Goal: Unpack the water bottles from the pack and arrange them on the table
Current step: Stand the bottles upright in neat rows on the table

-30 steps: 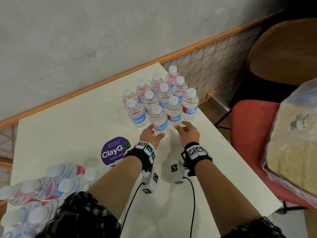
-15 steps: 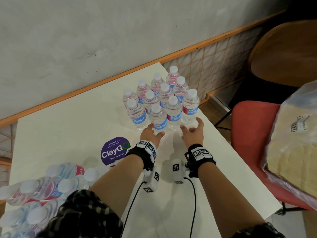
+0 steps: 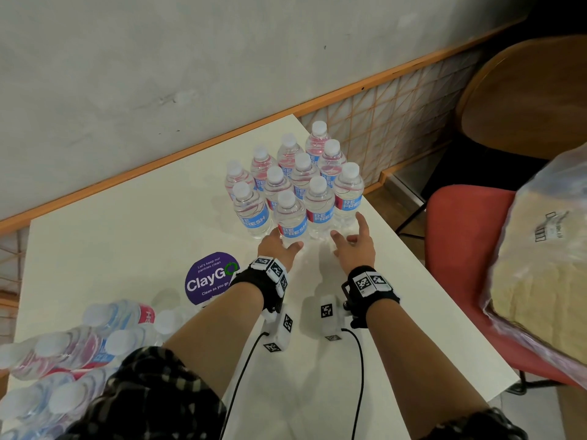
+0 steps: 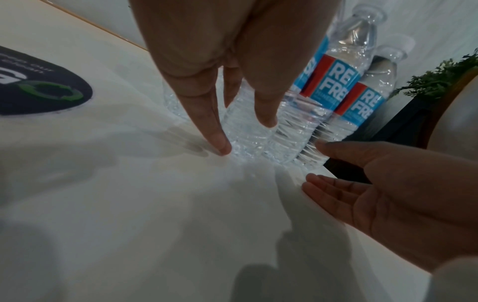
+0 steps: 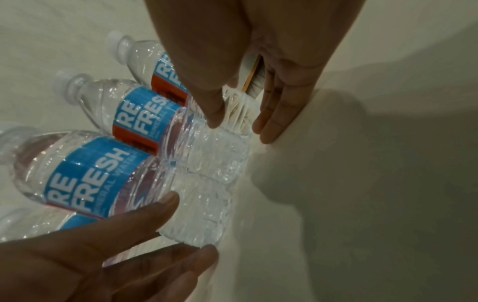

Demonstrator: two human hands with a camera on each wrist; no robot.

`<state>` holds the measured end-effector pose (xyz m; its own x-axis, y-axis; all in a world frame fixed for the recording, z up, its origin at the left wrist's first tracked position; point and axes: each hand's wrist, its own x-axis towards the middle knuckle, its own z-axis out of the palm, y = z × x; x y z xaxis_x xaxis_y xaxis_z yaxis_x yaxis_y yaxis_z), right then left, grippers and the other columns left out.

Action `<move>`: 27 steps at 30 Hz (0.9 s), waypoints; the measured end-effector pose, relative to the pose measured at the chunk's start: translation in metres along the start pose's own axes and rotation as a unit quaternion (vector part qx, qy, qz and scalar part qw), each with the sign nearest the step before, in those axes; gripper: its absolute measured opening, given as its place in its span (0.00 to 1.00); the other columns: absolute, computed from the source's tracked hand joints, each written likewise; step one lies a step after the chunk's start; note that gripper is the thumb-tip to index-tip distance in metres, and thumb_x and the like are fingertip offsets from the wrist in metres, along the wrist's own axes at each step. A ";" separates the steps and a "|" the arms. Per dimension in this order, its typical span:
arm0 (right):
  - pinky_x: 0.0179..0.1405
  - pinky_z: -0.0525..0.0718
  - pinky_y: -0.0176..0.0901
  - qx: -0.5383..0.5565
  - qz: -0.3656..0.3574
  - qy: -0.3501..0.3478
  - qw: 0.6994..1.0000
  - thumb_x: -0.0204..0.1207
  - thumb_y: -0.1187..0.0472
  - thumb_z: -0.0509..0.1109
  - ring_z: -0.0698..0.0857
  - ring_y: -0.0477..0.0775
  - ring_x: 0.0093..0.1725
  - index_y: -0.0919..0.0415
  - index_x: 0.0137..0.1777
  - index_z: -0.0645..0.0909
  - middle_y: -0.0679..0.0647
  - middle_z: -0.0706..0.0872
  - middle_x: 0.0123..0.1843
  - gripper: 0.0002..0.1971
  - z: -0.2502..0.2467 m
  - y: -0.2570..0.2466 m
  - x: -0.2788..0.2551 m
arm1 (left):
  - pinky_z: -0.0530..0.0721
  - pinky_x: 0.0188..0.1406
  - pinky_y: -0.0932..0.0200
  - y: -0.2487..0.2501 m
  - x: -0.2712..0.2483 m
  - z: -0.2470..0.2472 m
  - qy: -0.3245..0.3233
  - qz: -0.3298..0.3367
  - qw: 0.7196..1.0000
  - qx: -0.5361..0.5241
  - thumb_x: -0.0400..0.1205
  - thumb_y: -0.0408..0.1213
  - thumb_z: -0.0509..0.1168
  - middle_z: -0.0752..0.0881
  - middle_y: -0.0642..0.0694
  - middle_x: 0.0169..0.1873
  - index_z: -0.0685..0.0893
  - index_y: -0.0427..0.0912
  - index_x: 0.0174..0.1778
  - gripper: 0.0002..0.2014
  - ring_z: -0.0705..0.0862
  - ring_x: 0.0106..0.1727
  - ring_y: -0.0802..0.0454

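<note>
Several upright water bottles with blue Refresh labels stand in a tight cluster at the table's far right corner. My left hand lies at the base of a front-row bottle, fingers straight, thumb and fingertips on either side of the clear base. My right hand is spread beside it, its fingers straight by the base of the rightmost front bottle; its thumb and fingers flank that base. Neither hand holds anything. The wrapped pack of lying bottles rests at the near left.
A purple ClayGo sticker is on the white table. The table's right edge runs just past the rightmost bottle. A red chair with a full plastic bag stands to the right. A wall runs behind.
My right hand has opened out and reached forward to the right, up to the rightmost front bottle. My left hand has stayed at the front bottle's base.
</note>
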<state>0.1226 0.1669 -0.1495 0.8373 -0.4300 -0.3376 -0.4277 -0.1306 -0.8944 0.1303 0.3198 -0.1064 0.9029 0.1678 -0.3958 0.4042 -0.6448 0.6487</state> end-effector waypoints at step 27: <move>0.48 0.75 0.40 -0.119 0.008 -0.039 0.992 0.70 0.39 0.72 0.81 0.52 0.48 0.53 0.53 0.81 0.55 0.86 0.53 0.20 -0.002 -0.019 -0.010 | 0.78 0.68 0.50 0.005 -0.008 -0.008 0.009 0.010 0.999 -0.048 0.75 0.54 0.72 0.79 0.41 0.69 0.68 0.44 0.76 0.36 0.80 0.68 0.41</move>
<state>0.1220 0.1720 -0.1292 0.8497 -0.3645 -0.3811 -0.5017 -0.3359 -0.7972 0.1268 0.3213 -0.0947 0.9130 0.1699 -0.3709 0.3976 -0.5741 0.7158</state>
